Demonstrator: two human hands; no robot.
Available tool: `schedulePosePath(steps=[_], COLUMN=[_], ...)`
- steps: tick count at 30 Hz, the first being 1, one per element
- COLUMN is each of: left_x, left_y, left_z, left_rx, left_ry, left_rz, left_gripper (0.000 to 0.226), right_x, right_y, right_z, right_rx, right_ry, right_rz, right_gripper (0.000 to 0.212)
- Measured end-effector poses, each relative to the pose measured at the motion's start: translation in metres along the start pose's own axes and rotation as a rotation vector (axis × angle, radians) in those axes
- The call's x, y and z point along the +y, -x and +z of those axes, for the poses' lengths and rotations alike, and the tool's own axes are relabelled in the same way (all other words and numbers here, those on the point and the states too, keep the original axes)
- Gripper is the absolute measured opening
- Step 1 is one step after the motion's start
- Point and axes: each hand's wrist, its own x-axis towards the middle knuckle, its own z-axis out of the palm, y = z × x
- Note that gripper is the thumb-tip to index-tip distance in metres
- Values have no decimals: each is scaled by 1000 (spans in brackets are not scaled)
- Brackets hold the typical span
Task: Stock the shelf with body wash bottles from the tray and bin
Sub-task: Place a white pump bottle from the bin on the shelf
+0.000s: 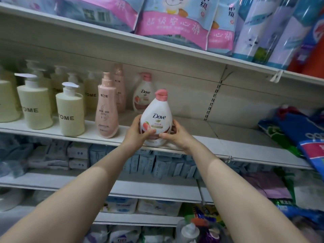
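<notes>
A white Dove body wash bottle (157,117) with a pink cap stands upright at the front edge of the white shelf (233,142). My left hand (135,133) grips its left side, thumb across the label. My right hand (177,135) grips its right side, thumb on the lower front. A second Dove bottle (143,92) stands further back on the same shelf. Bottles with white pumps (188,231) show at the bottom edge, their holder hidden.
Two tall pink bottles (106,109) and several pale yellow pump bottles (71,113) fill the shelf's left. Bare shelf lies right of the Dove bottle, up to colourful bags (298,134). Pink and blue packs (175,20) sit above, blue packets (154,164) below.
</notes>
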Motion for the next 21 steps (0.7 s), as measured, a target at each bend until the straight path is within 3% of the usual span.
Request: schedulePosePath(steps=[7,13,17,21], left_x=[-9,-7,-14,-10], left_y=[-9,3,19,46], left_z=[11,24,30,52], left_rx=[20,155,290,421], left_ry=[-90,-195,-292,-285], left_rz=[-4,36,70,93], left_gripper=[66,57,64,41], right_x=[6,7,11,23], right_y=[-3,3,18,42], right_z=[-6,-1,-6,-24], right_rx=[54,100,148,192], right_ry=[30,97,167,177], right_rz=[2,13,13,-26], right_gripper=[81,75,68,53])
